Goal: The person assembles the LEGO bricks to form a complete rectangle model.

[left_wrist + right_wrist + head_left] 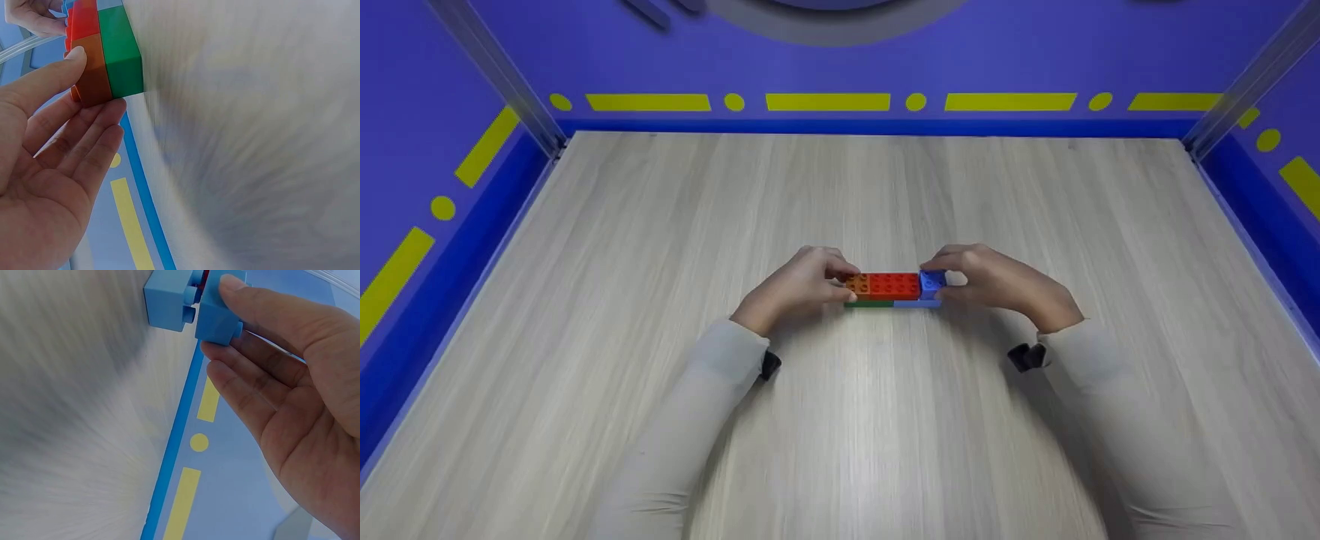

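Building bricks stand together in two layers at mid-table. Below are a green brick (870, 304) and a light blue brick (916, 304). An orange-brown brick (93, 67) and a red brick (894, 286) sit on top, side by side. My left hand (806, 281) pinches the orange-brown brick between thumb and fingers at the left end. Over the right end, my right hand (997, 277) pinches a small blue brick (216, 315). In the right wrist view, studs of the lower light blue brick show in a gap beneath it. Fingertips hide parts of both end bricks.
The bricks rest on a wood-grain table (840, 420). Blue-purple walls (840, 67) with yellow bars and dots border its back and sides. A black band (1027, 358) shows at the right wrist, another (770, 365) at the left.
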`<state>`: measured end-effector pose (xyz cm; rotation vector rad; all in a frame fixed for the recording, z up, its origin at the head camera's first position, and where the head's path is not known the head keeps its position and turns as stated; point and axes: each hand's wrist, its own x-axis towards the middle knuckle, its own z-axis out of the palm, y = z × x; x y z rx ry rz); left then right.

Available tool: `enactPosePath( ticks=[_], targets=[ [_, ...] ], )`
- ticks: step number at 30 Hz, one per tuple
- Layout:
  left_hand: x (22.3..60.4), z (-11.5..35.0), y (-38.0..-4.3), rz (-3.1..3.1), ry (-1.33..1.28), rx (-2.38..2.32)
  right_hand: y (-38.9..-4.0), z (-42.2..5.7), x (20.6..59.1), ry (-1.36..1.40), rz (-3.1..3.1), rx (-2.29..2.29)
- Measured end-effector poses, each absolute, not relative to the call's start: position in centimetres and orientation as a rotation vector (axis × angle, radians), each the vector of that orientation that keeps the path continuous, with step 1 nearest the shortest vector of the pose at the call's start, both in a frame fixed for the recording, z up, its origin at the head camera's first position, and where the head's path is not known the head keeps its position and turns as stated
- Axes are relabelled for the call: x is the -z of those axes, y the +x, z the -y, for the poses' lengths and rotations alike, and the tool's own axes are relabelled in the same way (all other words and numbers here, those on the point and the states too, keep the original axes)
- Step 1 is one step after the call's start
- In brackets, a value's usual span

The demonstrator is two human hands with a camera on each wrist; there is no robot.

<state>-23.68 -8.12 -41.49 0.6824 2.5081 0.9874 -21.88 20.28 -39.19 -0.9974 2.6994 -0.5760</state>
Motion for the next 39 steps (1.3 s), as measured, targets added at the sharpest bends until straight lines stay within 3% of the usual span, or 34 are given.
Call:
enactPosePath(
  ticks=[39],
  targets=[
    [41.54,8.14,-23.68,-2.495,0.655,-0.996,-22.08,-20.14,39.68,-0.955,-2.67,0.635]
  ],
)
